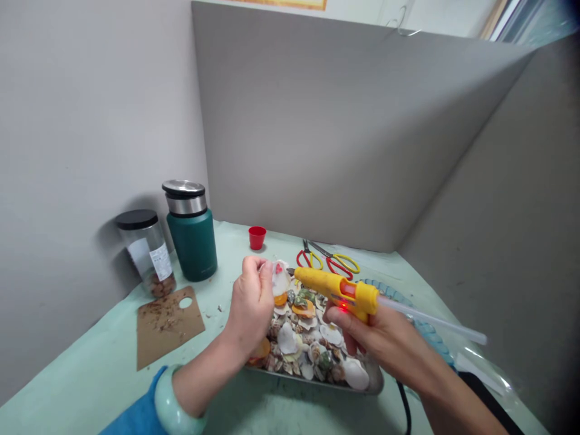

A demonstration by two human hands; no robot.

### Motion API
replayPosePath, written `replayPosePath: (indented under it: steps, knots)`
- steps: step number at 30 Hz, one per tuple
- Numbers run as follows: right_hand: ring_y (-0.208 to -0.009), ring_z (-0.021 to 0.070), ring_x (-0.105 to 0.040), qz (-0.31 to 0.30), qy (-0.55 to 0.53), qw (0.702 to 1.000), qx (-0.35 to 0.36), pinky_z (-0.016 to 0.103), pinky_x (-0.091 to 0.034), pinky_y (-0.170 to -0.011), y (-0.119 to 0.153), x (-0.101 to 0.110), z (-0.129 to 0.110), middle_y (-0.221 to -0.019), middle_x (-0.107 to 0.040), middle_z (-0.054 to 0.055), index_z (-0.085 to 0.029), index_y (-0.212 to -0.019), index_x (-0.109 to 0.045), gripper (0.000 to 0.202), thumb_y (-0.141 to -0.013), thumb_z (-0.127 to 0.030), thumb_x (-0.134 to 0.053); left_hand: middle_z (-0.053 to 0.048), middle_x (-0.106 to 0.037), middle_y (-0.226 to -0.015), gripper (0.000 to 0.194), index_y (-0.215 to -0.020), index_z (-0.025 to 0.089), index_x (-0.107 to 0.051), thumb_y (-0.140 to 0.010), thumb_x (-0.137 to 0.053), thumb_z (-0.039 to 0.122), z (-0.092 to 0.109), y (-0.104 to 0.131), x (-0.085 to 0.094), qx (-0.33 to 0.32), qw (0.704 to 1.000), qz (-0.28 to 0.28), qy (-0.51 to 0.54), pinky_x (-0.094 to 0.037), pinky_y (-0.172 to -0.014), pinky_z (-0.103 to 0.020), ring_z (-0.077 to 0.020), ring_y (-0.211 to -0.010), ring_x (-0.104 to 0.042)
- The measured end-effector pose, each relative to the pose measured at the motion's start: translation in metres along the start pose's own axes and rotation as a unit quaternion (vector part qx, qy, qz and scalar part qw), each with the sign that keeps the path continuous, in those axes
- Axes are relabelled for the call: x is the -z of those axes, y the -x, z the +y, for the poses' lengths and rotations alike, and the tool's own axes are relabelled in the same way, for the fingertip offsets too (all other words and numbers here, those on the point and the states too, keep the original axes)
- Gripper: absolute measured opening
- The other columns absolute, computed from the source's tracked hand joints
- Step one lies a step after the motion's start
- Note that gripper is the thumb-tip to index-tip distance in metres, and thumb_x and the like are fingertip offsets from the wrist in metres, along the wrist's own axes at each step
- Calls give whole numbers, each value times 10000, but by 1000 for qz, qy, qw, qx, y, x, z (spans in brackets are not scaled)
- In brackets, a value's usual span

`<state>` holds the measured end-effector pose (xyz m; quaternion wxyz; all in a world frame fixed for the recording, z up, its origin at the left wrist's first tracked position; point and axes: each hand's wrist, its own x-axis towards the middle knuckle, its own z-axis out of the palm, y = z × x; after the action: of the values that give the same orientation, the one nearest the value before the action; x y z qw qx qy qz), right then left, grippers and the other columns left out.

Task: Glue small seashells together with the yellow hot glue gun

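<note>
My right hand (357, 329) is wrapped round the handle of a yellow hot glue gun (333, 284). A clear glue stick (435, 318) sticks out of its back end, and a red light glows on its side. Between thumb and fingers my left hand (252, 296) pinches a white shell (281, 278) with a small red patch on it. The gun's dark nozzle points left at the shell's edge; whether they touch I cannot tell. Beneath both hands lies a metal tray (374, 380) heaped with white, orange, green and brown-striped seashells.
A green flask (193, 241) and a black-lidded clear jar (151, 257) stand at the left, behind a littered piece of cardboard (170, 326). Farther back are a red cup (257, 238) and two pairs of scissors (333, 260). Grey panels enclose the table. A blue woven rim (399, 296) shows at right.
</note>
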<state>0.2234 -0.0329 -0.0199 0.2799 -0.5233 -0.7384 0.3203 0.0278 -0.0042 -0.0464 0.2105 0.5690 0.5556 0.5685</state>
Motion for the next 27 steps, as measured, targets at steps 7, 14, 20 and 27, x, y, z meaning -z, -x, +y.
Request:
replayPosePath:
  steps: [7, 14, 20, 27]
  knots:
    - [-447, 97, -417, 8, -7, 1000, 28, 214, -319, -392, 0, 1, 1, -501, -464, -41, -209, -661, -565, 270, -848, -403, -547, 17, -552, -604, 116, -842, 217, -496, -869, -448, 319, -2, 1, -1, -28, 1000, 13, -2, -320, -547, -264, -172, -558, -518]
    - [-428, 98, -398, 11, 1, 999, 35, 217, -309, -384, 1, 0, -2, -474, -445, -45, -220, -704, -610, 260, -870, -396, -516, 16, -554, -607, 126, -847, 213, -481, -888, -418, 314, -2, 2, -1, -31, 999, 5, -27, -322, -546, -262, -162, -554, -517]
    - [-422, 105, -400, 11, 12, 999, 45, 225, -330, -401, 0, 2, -7, -463, -440, -54, -242, -839, -630, 180, -863, -389, -530, 15, -552, -609, 150, -858, 212, -465, -903, -390, 334, -2, 2, -2, -25, 999, 0, -43, -329, -546, -264, -163, -565, -525]
    - [-493, 111, -436, 31, 53, 996, 60, 214, -341, -405, 3, 3, -2, -546, -479, -25, -211, -666, -567, 267, -853, -400, -541, 36, -505, -550, 196, -831, 213, -475, -890, -389, 379, -6, -3, -1, 23, 1000, -14, -9, -323, -508, -256, -152, -509, -492]
